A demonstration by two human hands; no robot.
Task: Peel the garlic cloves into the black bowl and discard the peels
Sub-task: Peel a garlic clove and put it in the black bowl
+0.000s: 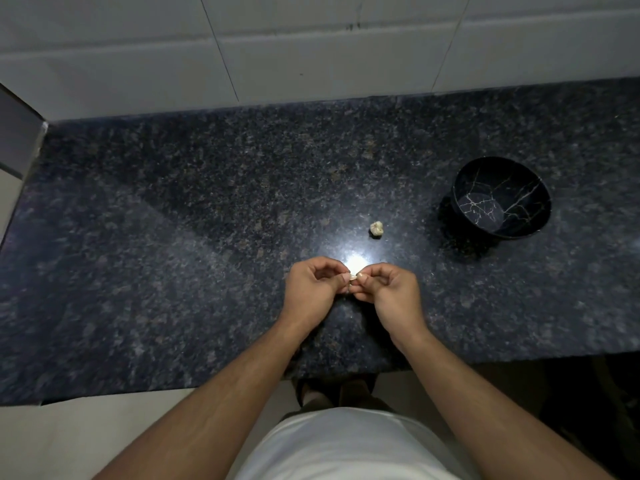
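My left hand and my right hand meet above the dark granite counter, fingertips together. Between them they pinch a small pale garlic clove, mostly hidden by the fingers. A piece of garlic bulb lies on the counter just beyond the hands. The black bowl with white marbled veins stands to the right of it, and nothing shows inside it.
A white tiled wall runs along the back of the counter. The counter's front edge passes under my forearms, with pale floor below at the left. A bright light glare sits on the stone right behind my fingers.
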